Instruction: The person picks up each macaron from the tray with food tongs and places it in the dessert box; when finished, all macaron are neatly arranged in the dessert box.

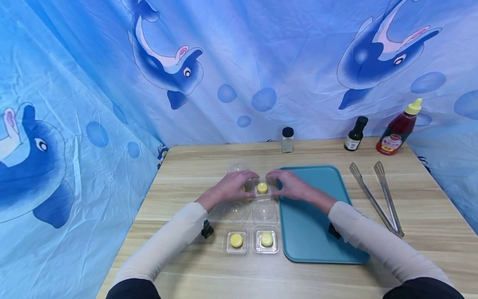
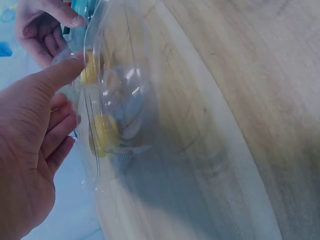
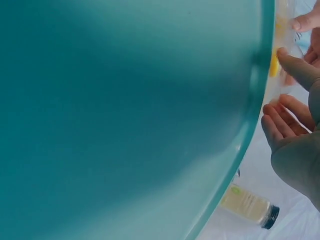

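My left hand (image 1: 237,185) and right hand (image 1: 289,185) face each other across a clear plastic clamshell box (image 1: 262,196), gripping its two sides between thumb and fingers. A round yellow pastry (image 1: 262,188) sits inside it. Beneath and beside my left hand is another clear box, largely hidden, with a yellow pastry (image 2: 105,135) showing in the left wrist view. Nearer me, two open boxes, the left one (image 1: 236,251) and the right one (image 1: 266,251), each hold one yellow pastry, their domed lids (image 1: 264,211) folded back away from me.
A teal tray (image 1: 313,224) lies right of the boxes, under my right forearm. Metal tongs (image 1: 377,201) lie spread farther right. Along the back edge stand a black-capped jar (image 1: 287,143), a small dark bottle (image 1: 354,135) and a red sauce bottle (image 1: 397,131), before a dolphin-print curtain (image 1: 239,62).
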### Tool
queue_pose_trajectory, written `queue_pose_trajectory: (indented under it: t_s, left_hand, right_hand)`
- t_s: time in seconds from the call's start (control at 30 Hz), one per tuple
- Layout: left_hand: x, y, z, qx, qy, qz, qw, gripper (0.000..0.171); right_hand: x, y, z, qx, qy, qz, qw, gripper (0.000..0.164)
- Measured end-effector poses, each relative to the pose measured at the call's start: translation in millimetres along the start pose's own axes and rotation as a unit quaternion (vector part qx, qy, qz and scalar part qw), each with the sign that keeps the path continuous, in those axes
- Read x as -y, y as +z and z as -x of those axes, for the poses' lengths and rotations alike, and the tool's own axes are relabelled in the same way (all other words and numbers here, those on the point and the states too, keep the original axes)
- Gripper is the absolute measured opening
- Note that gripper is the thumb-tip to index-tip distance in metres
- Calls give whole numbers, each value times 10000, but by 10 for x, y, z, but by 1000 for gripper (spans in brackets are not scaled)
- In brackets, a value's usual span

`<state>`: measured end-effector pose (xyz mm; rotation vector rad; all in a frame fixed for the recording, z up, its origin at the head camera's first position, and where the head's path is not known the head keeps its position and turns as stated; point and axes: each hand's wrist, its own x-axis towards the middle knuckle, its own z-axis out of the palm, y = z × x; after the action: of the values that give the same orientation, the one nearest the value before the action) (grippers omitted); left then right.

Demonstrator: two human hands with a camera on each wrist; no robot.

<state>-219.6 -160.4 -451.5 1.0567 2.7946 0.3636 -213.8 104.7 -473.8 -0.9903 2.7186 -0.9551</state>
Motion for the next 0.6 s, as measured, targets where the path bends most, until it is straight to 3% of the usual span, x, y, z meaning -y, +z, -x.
queue_pose_trajectory:
  t_s: [0.37,0.6]
  left_hand:
    - [23,-15,-9,158,-117,108,9997,77]
    - [136,-157,32,50,-232,632,9977,79]
  right_hand:
    - [-3,-20,6,95,-95,-154,9998,71]
    - [11,-183,-74,195,-52,-628,9978,74]
